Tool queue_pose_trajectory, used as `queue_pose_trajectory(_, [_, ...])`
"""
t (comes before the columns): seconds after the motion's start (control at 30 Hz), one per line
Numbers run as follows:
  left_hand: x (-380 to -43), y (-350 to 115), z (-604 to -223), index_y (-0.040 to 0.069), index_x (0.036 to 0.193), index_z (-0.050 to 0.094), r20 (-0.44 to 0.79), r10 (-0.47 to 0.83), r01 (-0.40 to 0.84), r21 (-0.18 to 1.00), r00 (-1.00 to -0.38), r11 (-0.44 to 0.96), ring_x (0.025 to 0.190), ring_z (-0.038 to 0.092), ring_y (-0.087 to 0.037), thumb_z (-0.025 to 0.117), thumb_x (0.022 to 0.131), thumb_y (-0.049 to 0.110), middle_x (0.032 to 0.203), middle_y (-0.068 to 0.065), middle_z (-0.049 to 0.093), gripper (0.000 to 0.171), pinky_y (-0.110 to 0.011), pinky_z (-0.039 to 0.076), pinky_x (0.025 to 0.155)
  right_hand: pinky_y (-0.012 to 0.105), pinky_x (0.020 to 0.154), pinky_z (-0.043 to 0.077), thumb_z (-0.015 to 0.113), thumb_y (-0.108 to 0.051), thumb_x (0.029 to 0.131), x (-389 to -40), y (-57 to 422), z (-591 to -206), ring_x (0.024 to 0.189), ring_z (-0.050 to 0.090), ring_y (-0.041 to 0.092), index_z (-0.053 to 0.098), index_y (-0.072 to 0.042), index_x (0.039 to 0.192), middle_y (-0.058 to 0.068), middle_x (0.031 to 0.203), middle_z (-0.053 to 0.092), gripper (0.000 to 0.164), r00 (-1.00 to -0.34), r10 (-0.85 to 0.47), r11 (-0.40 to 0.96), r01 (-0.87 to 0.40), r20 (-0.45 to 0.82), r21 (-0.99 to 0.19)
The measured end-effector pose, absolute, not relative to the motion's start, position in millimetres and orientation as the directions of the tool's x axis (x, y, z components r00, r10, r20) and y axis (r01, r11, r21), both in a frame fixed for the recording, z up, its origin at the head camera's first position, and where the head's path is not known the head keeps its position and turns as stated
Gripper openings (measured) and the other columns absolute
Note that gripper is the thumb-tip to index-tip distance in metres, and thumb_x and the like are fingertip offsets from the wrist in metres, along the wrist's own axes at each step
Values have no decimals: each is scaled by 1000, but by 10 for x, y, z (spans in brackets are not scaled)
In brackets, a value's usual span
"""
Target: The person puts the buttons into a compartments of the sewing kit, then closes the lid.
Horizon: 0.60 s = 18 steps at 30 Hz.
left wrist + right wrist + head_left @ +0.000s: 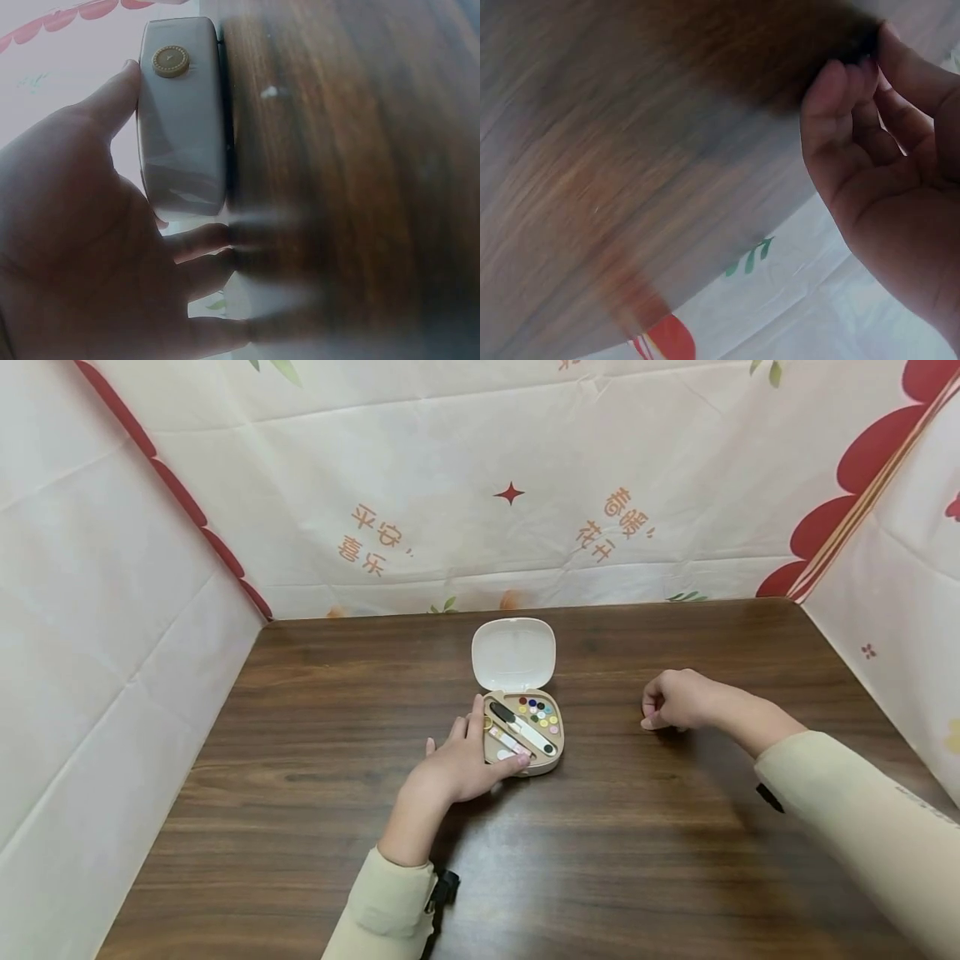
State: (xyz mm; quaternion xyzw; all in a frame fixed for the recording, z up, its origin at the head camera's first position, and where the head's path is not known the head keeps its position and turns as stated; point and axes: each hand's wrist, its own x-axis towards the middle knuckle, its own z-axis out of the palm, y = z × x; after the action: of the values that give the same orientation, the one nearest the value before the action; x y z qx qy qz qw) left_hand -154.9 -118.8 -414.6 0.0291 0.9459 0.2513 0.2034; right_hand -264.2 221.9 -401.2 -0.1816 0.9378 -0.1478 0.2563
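Observation:
An open sewing-kit-like box (546, 767) stands on the wooden table, its white lid (513, 653) tipped up behind it. Inside lie a long black-and-white tool (528, 732), a patterned pale strip (510, 742) and several small coloured rounds (534, 703). My left hand (461, 764) rests against the box's left side, thumb on the front rim, fingers fairly straight. In the left wrist view, the box front shows a round gold button (171, 60) near the thumb. To the right, my right hand (675, 700) has curled fingers, tips low at the tabletop. Nothing is visible between these fingertips.
The dark wooden tabletop (315, 810) reaches back to a patterned white cloth wall (450, 460). Similar cloth walls stand at the left (90, 610) and right (900, 635). The right forearm's sleeve (847, 810) crosses the table's right side.

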Motion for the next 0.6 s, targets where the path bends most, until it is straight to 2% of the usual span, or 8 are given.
queue_pose_trajectory(0.1, [-1553, -1177, -4155, 19, 173, -8, -374, 163, -43, 487, -913, 872, 158, 40, -38, 58, 97, 75, 173, -17, 30, 115, -70, 16, 130, 31, 62, 53, 77, -20, 99, -2663, 2227, -4004, 70, 60, 18, 64, -9, 86, 3, 81, 59, 22, -795, -394, 897, -221, -461, -384])
queue_pose_trajectory(0.23, [-1553, -1166, -4164, 17, 173, -7, -373, 171, -36, 488, -912, 872, 158, 40, -38, 57, 97, 75, 173, -18, 30, 115, -70, 17, 130, 31, 60, 51, 77, -22, 99, -2656, 2200, -3977, 67, 58, 18, 63, -7, 86, 5, 80, 59, 24, -795, -341, 924, -187, -502, -333])
queue_pose_trajectory(0.4, [-1556, -1171, -4142, 17, 173, -7, -372, 172, -33, 485, -912, 874, 159, 38, -37, 57, 97, 75, 174, -18, 28, 115, -70, 15, 131, 30, 55, 52, 81, -27, 96, -2733, 2132, -3922, 63, 59, 20, 63, -2, 84, 8, 71, 61, 33, -793, -244, 958, -109, -559, -265])
queue_pose_trajectory(0.6, [-1548, -1169, -4137, 17, 172, -8, -376, 160, -40, 472, -913, 881, 158, 39, -37, 57, 97, 75, 174, -17, 29, 115, -70, 16, 130, 28, 56, 48, 78, -51, 95, -2897, 2137, -3977, 62, 52, 15, 52, -12, 71, 0, 64, 50, 52, -754, -182, 961, -2, -632, -275])
